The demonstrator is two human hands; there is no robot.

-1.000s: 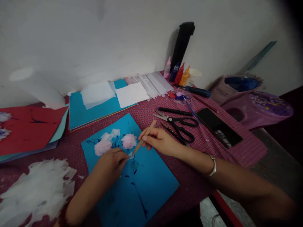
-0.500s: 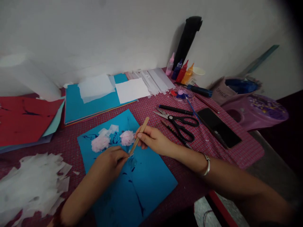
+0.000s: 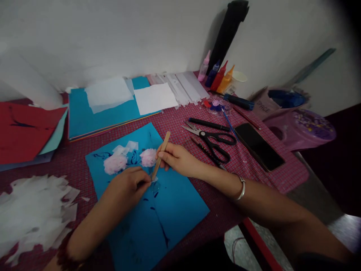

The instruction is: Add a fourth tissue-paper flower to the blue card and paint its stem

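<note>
While both hands stay over blue sheet (image 3: pixel 183 210), wooden stick (image 3: pixel 158 164) has tipped steeper, lower end at paper bit (image 3: pixel 155 180) (same spot, so same step seems underway). Right hand (image 3: pixel 176 160) pinches stick between thumb and fingers; left hand (image 3: pixel 128 188) pinches paper bit at fingertips. Whether stick tip touches paper, too small to tell. Pink puffs (image 3: pixel 115 163) lie just beyond left hand.
</note>
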